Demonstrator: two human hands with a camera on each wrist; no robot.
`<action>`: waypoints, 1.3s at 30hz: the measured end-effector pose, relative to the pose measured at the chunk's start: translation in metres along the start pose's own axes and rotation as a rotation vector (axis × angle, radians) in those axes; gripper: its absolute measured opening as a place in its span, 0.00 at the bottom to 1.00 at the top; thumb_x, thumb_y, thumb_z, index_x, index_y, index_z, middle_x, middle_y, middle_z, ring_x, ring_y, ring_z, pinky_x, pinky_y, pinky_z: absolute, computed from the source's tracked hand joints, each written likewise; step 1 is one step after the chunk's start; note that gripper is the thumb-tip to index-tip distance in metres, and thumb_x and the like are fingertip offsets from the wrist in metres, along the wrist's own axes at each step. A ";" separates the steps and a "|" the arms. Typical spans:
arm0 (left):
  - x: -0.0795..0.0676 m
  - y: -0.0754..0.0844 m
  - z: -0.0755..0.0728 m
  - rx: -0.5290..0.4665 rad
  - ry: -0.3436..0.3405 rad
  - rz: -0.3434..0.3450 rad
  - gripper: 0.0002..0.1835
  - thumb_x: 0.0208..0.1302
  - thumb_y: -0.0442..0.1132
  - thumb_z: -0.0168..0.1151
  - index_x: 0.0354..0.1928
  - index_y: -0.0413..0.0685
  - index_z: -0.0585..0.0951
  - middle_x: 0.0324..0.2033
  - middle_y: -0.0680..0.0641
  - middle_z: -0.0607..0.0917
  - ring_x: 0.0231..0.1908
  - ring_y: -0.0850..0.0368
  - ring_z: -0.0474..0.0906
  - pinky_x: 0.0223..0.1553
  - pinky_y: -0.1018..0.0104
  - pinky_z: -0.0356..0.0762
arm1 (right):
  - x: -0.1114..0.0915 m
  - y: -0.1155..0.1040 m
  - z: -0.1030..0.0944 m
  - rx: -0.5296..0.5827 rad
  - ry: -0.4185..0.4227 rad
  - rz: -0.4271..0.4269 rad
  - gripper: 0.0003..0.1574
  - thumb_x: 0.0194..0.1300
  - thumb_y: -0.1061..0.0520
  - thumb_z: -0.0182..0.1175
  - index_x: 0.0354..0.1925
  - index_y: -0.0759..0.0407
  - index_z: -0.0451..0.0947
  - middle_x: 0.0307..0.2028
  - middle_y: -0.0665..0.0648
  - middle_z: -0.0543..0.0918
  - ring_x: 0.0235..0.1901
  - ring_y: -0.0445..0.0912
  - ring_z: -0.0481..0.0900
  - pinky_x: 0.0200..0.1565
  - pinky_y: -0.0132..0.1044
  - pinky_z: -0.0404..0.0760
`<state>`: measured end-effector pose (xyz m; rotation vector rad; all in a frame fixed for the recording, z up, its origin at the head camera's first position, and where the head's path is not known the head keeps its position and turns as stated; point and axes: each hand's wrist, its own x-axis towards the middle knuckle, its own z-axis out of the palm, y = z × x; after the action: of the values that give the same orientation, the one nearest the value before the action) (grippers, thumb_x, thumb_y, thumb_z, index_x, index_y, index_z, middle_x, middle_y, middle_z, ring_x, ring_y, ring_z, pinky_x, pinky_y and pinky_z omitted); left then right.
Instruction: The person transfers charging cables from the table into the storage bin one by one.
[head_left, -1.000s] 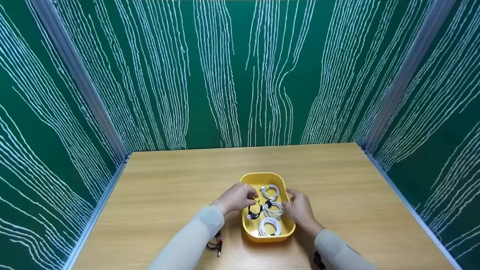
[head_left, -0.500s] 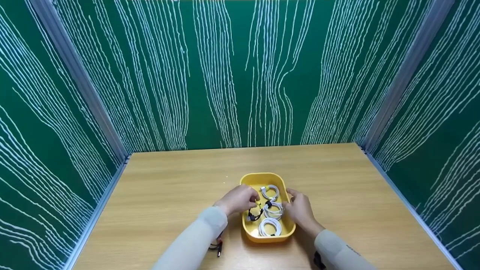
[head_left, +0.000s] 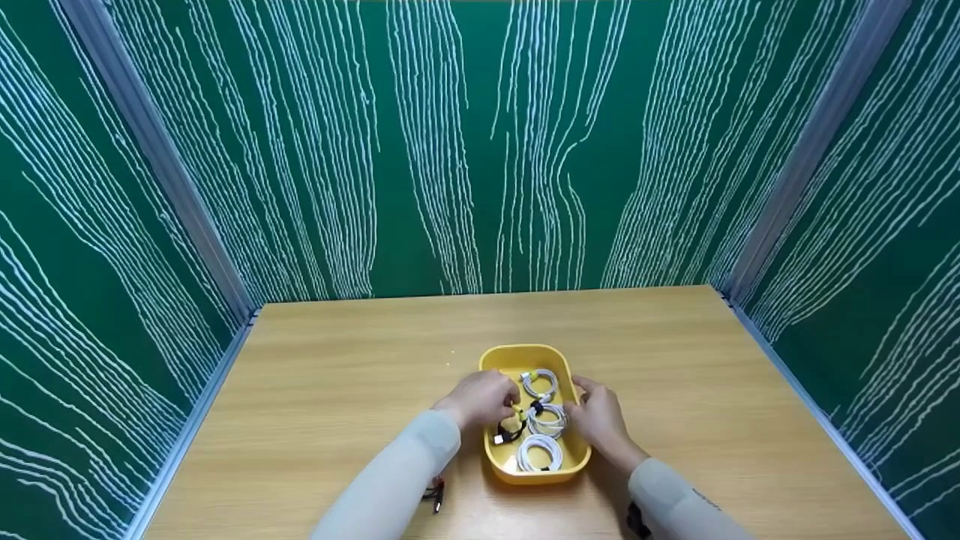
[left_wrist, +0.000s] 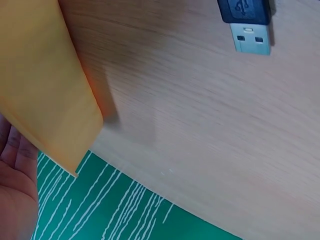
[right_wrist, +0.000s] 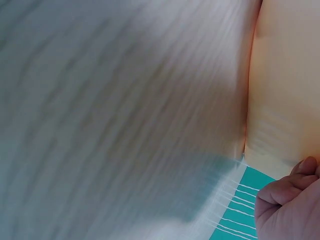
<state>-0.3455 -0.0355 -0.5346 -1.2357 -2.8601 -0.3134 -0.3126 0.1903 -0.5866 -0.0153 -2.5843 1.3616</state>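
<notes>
A yellow plastic box (head_left: 517, 477) stands on the table with coiled cables inside. My left hand (head_left: 480, 397) reaches over its left rim and pinches a small black USB cable (head_left: 512, 433) by its yellow tie (head_left: 517, 409); the fingertips are partly hidden. The cable's plug hangs or lies low in the box. Beside it sit three white coiled cables, the upper one (head_left: 553, 390), the middle one (head_left: 556, 426) and the lower one (head_left: 540, 454). My right hand (head_left: 600, 420) grips the right rim, thumb over the edge, fingers outside.
Another dark cable (head_left: 435, 493) lies on the table left of the box, partly behind the left sleeve; its USB plug (left_wrist: 251, 35) shows large in the left wrist view. Green walls (head_left: 480, 150) with white lines enclose the wooden table (head_left: 360, 360).
The left hand has shifted slightly right and toward me within the box, and the black cable's plug has moved slightly with it. The right hand and the box stay where they were.
</notes>
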 end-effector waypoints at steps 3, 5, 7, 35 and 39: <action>0.001 -0.001 -0.002 0.010 -0.014 0.001 0.04 0.53 0.39 0.70 0.32 0.54 0.87 0.26 0.59 0.83 0.26 0.65 0.75 0.31 0.70 0.75 | 0.000 0.000 0.000 0.002 -0.002 0.003 0.33 0.49 0.71 0.63 0.57 0.71 0.75 0.14 0.50 0.70 0.14 0.41 0.65 0.15 0.31 0.61; 0.002 -0.002 -0.004 0.016 -0.030 0.003 0.03 0.53 0.40 0.70 0.31 0.54 0.86 0.26 0.59 0.83 0.26 0.65 0.75 0.31 0.70 0.75 | 0.000 0.000 -0.001 -0.001 -0.002 0.004 0.32 0.50 0.71 0.63 0.57 0.71 0.75 0.14 0.50 0.69 0.14 0.41 0.64 0.15 0.31 0.60; 0.004 -0.003 -0.005 0.027 -0.049 0.003 0.04 0.53 0.41 0.71 0.31 0.54 0.86 0.24 0.59 0.82 0.25 0.64 0.74 0.30 0.69 0.74 | 0.000 0.000 -0.001 -0.005 -0.003 0.007 0.32 0.50 0.71 0.63 0.57 0.72 0.75 0.14 0.50 0.68 0.14 0.40 0.63 0.15 0.31 0.59; 0.012 -0.005 0.003 0.142 -0.204 -0.015 0.11 0.47 0.43 0.72 0.17 0.58 0.78 0.15 0.61 0.74 0.20 0.61 0.69 0.23 0.66 0.68 | -0.001 -0.001 0.000 -0.010 0.002 0.004 0.34 0.47 0.72 0.63 0.57 0.71 0.75 0.27 0.58 0.82 0.21 0.44 0.73 0.20 0.34 0.70; 0.012 -0.007 0.004 0.105 -0.187 -0.020 0.11 0.48 0.42 0.70 0.17 0.57 0.76 0.14 0.60 0.72 0.19 0.60 0.67 0.21 0.66 0.65 | -0.001 0.000 0.000 0.005 0.000 0.011 0.34 0.47 0.72 0.63 0.57 0.71 0.75 0.25 0.57 0.81 0.20 0.44 0.73 0.18 0.33 0.70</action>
<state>-0.3580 -0.0309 -0.5389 -1.2832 -2.9998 -0.0489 -0.3116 0.1904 -0.5868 -0.0285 -2.5848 1.3725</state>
